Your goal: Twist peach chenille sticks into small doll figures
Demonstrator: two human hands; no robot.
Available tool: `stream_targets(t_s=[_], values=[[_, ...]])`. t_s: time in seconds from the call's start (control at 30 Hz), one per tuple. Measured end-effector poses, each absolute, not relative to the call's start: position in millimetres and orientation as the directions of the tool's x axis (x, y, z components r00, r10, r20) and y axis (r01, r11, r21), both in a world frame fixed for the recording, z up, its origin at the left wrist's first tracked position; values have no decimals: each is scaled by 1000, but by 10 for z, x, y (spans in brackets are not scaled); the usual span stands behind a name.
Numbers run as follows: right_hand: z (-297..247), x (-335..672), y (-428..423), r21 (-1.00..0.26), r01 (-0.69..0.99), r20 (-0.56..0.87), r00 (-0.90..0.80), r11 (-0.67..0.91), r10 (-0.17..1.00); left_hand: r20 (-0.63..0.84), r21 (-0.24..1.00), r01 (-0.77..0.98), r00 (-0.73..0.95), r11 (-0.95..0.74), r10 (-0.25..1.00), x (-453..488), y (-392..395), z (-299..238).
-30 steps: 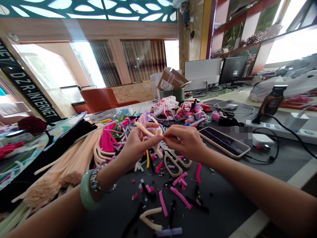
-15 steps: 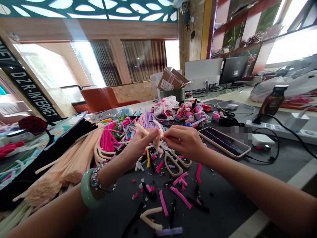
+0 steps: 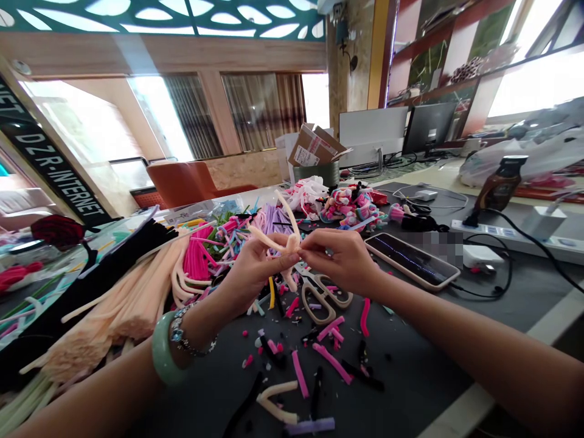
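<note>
My left hand (image 3: pixel 255 271) and my right hand (image 3: pixel 337 258) meet above the dark table mat, both pinching the same cream pipe cleaner (image 3: pixel 281 234). Its ends stick up and out to the left between my fingertips, and one end hangs down below them. A pair of cream-handled scissors (image 3: pixel 322 297) lies on the mat just under my hands. Cut pink, black and cream pipe cleaner scraps (image 3: pixel 319 359) are scattered in front of me. My left wrist wears a green bangle.
A big bundle of peach pipe cleaners (image 3: pixel 123 310) and black ones lies at the left. A phone (image 3: pixel 410 258) sits right of my hands, with a power strip (image 3: pixel 506 234) and cables behind. Finished colourful pieces (image 3: pixel 351 204), a cardboard box and monitors stand at the back.
One end of the cream pipe cleaner has swung up and now stands taller above my fingers. Both hands stay pinched together in nearly the same spot.
</note>
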State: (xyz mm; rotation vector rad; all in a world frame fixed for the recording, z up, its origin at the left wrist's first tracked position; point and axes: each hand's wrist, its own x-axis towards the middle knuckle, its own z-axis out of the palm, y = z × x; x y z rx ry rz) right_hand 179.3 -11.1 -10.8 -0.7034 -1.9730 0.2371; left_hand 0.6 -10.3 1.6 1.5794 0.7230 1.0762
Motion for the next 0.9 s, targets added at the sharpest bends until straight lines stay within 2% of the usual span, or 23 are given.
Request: stream_targets(t_s=[0.13, 0.23, 0.33, 0.43, 0.63, 0.7, 0.77, 0.83, 0.9], values=[[-117, 1779, -95, -558, 313, 697, -325, 769, 639, 294, 955, -148, 404, -255, 866, 13, -105, -16], [-134, 1761, -76, -680, 197, 634, -324, 706, 702, 308, 949, -196, 403, -247, 862, 19, -114, -38], [-147, 1743, -59, -772, 92, 572, -332, 629, 750, 316, 945, -208, 389, -251, 866, 25, -119, -57], [-138, 1729, -59, -823, 61, 515, -336, 565, 788, 313, 948, -179, 364, -264, 877, 16, -102, -81], [-99, 1707, -82, -884, 8, 434, -362, 468, 825, 492, 861, -52, 334, -506, 804, -24, -55, -94], [-106, 1710, -75, -879, 8, 443, -358, 478, 822, 483, 855, 15, 346, -519, 805, -17, -51, -85], [-124, 1721, -64, -832, 70, 504, -318, 550, 803, 438, 868, 94, 319, -488, 840, 2, -47, -81], [-145, 1737, -59, -723, 205, 608, -264, 659, 749, 413, 873, 183, 212, -451, 886, 19, -45, -83], [-163, 1752, -62, -558, 364, 718, -239, 746, 654, 392, 880, 246, 109, -407, 913, 27, -52, -84]])
